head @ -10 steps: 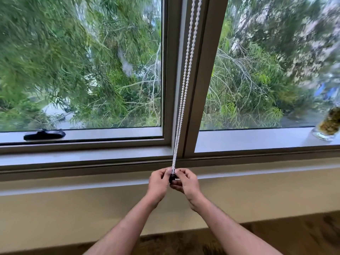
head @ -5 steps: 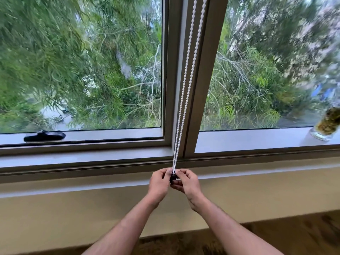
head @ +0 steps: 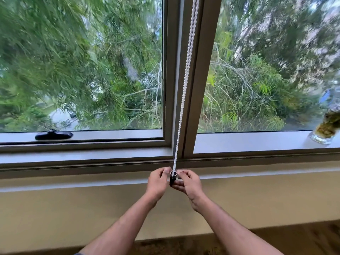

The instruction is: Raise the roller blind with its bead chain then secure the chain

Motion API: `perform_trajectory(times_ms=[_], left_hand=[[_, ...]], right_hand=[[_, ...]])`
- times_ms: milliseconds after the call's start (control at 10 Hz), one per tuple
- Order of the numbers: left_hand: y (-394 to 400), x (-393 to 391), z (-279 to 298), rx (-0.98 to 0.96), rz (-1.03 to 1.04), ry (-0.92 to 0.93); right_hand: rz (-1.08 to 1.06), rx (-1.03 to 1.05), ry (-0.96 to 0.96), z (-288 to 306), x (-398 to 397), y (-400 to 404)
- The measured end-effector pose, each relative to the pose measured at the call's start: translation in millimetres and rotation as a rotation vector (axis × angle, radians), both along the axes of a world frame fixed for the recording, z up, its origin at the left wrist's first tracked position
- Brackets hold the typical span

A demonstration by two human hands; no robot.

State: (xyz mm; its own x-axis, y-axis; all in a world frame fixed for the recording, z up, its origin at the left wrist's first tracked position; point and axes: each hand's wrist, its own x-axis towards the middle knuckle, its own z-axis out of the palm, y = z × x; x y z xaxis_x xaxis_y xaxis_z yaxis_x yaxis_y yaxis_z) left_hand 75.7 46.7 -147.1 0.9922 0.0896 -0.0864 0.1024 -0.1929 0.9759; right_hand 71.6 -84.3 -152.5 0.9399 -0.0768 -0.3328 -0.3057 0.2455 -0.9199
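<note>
A white bead chain (head: 184, 85) hangs as a taut doubled strand down the centre window post (head: 200, 80). Its bottom loop sits in a small black chain clip (head: 172, 180) on the wall just below the sill. My left hand (head: 158, 184) pinches the loop from the left, at the top of the clip. My right hand (head: 189, 184) grips the clip from the right, with fingers curled under it. The roller blind itself is out of view; both panes are uncovered.
A black window latch (head: 53, 134) lies on the left pane's lower frame. At the far right of the window sill (head: 248, 142) stands a glass jar (head: 325, 131) with plant matter. Beige wall (head: 73, 214) runs under the sill, with dark flooring at the bottom.
My hands have parted slightly, so the black clip shows between them. The two chain strands, separate before, now lie close together and twisted.
</note>
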Motion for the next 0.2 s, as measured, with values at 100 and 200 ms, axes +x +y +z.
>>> perform_trajectory(times_ms=[100,200], left_hand=[[1,-11,1,0.006,0.017,-0.003],[-1,-22,6,0.096,0.074,-0.019]], right_hand=[[0.01,-0.006,-0.003,4,-8,-5],[0.027,-0.051,-0.011,8,-17,-12]])
